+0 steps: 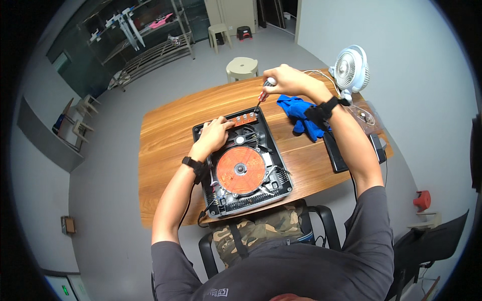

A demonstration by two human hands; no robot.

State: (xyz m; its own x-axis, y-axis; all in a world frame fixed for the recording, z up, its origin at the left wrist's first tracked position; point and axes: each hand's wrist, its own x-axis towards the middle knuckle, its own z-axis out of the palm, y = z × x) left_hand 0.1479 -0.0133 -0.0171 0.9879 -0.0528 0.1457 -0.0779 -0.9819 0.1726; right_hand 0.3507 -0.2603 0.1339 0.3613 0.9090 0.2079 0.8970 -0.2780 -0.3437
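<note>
An opened induction cooker [277, 173] lies on the wooden table, its black housing exposing a round copper-coloured coil [228, 173] and wiring. My right hand [291, 80] is closed round a screwdriver [263, 96] with a red and clear handle. The screwdriver slants down to the housing's far right corner; what its tip meets is too small to make out. My left hand [215, 134] lies over the far end of the housing, fingers stretched onto an orange circuit board [244, 119]. Part of that board is hidden under the fingers.
A blue cloth [300, 116] lies right of the cooker, beside a dark flat device [336, 153]. At the table's far right stands a small fan [350, 70] with its cable. A power cord [202, 216] hangs at the near edge. Beyond the table is a stool [242, 66].
</note>
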